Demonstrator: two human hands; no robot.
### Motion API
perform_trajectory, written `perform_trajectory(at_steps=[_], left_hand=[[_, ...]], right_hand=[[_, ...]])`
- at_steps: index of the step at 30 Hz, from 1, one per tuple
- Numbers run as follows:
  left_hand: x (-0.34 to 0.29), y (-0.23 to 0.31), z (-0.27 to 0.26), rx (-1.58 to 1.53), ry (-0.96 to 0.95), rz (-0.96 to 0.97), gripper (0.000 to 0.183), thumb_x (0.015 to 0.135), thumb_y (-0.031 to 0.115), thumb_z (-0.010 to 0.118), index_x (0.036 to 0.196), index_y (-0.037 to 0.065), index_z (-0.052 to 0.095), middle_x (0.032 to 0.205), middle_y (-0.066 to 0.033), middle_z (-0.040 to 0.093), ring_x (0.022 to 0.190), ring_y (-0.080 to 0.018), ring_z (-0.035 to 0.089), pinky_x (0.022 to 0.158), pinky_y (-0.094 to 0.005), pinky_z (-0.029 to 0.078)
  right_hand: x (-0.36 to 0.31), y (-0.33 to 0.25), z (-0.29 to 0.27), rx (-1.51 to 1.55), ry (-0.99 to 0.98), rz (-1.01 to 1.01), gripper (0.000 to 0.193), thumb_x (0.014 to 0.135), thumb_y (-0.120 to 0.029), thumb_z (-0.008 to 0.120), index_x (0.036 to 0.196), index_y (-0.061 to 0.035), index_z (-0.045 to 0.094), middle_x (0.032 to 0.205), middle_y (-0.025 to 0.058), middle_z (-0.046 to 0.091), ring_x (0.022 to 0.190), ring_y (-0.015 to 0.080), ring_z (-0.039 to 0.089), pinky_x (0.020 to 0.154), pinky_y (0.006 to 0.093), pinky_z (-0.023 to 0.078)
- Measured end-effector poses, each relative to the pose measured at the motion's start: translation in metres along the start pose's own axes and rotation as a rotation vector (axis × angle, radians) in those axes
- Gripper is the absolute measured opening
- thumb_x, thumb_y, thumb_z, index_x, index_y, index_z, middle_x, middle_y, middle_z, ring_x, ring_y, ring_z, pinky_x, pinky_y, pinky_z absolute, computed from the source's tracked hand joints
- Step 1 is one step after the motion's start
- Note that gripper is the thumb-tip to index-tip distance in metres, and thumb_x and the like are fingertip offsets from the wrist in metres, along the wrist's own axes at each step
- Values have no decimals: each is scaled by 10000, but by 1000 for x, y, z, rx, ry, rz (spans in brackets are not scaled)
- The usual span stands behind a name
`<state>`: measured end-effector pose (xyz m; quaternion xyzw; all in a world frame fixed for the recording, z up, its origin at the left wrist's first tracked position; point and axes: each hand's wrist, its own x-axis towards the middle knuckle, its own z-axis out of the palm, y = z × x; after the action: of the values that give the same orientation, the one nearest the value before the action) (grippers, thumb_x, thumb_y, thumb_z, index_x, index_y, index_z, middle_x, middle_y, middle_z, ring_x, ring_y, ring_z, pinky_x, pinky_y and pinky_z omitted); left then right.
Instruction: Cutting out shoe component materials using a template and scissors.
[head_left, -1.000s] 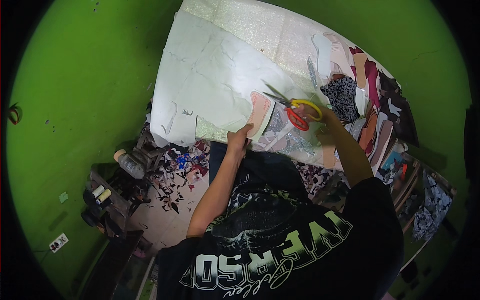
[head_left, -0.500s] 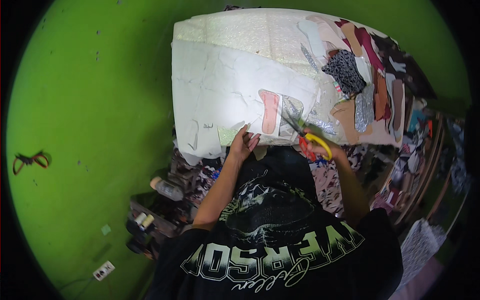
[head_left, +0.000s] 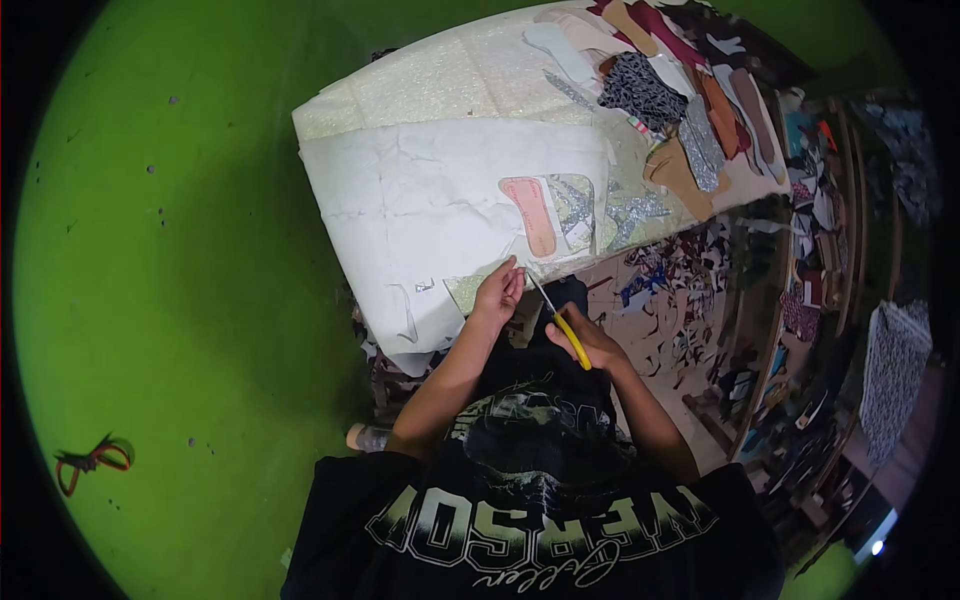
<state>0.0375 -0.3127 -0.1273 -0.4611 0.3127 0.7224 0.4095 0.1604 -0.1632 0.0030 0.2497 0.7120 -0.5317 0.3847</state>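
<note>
My right hand (head_left: 594,345) grips a pair of scissors (head_left: 574,338) with yellow handles; the narrow blades point up and left toward my left hand. At the table's near edge my left hand (head_left: 500,290) is closed, its fingertips pinched beside the blade tips. What they hold is too small to make out. Just beyond lies a white sheet (head_left: 400,200), creased and spread over the table. On it rests a pink sole-shaped template (head_left: 531,215) with red markings, next to a cut-out opening (head_left: 572,208) that shows silvery material below.
Sole-shaped offcuts in brown, maroon and grey pile up at the table's far right, with a black-and-white patterned cloth (head_left: 643,92) among them. Scraps (head_left: 660,300) litter the floor to the right, near a cluttered shelf (head_left: 790,330). A green wall (head_left: 180,300) stands at left.
The scissors have come left and nearer to me, from over the table to beside my left hand. My left fingers have closed from a looser, spread pose. The view has turned.
</note>
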Motion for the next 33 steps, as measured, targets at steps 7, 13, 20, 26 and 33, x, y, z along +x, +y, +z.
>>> perform_trajectory(at_steps=[7, 13, 20, 26, 33], left_hand=[[6, 5, -5, 141, -62, 35, 137, 867, 88, 726, 925, -5, 644, 847, -76, 654, 745, -128, 647, 637, -177, 571], [2, 4, -1, 174, -24, 91, 135, 862, 73, 727, 901, -25, 643, 826, -84, 649, 722, -132, 644, 617, -167, 567], [-10, 6, -4, 204, -49, 95, 117, 856, 46, 722, 901, -37, 653, 838, -85, 653, 734, -143, 648, 635, -180, 568], [-8, 5, -3, 149, -44, 65, 187, 823, 86, 767, 928, -13, 649, 821, -62, 635, 717, -144, 637, 628, -182, 562], [1, 7, -11, -28, 23, 104, 236, 794, 75, 792, 949, 33, 620, 837, -44, 619, 659, -139, 605, 627, -197, 567]], right_hand=[[38, 3, 31, 422, 110, -60, 587, 898, -668, 516, 1055, -112, 408, 706, 24, 481, 555, 104, 495, 486, 258, 428], [43, -5, 31, 419, 182, -92, 645, 875, -661, 558, 1139, -79, 465, 593, 36, 480, 440, 134, 490, 406, 285, 406], [57, -6, 24, 425, 170, -45, 617, 863, -620, 619, 1037, -40, 496, 605, 57, 507, 459, 157, 505, 420, 308, 404], [66, 0, 30, 374, 239, -125, 539, 889, -533, 643, 1031, -46, 459, 581, 60, 517, 429, 166, 492, 400, 306, 373], [66, 1, 33, 243, 299, -170, 559, 896, -522, 639, 1054, -28, 430, 606, 74, 535, 430, 158, 496, 391, 311, 374]])
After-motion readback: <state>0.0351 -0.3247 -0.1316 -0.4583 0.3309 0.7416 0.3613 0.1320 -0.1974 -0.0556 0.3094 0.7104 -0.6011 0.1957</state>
